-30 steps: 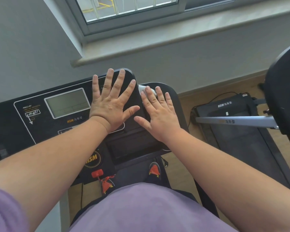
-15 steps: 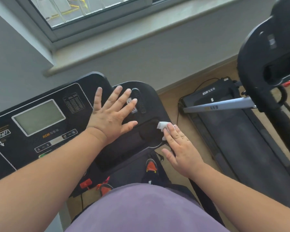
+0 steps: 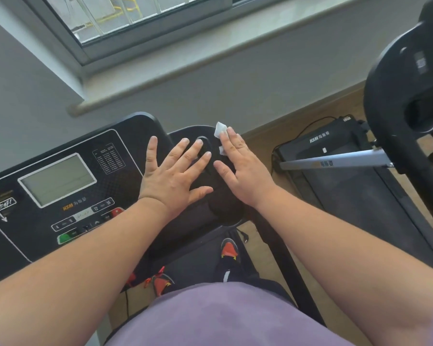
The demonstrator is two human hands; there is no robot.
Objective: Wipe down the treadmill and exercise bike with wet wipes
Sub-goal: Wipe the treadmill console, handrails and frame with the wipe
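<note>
While flat on the "HSM" console (image 3: 60,213), both hands (image 3: 171,176) unclenched, wipe (image 3: 220,129) under right fingers (image 3: 231,143)

Grey windowsill (image 3: 210,58) beneath window (image 3: 125,13); wooden floor (image 3: 260,141).

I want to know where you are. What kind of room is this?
Probably a home workout room or small gym. A black treadmill console with a grey screen sits below a window with a grey sill, and a second black treadmill belt lies on the wooden floor.
</note>
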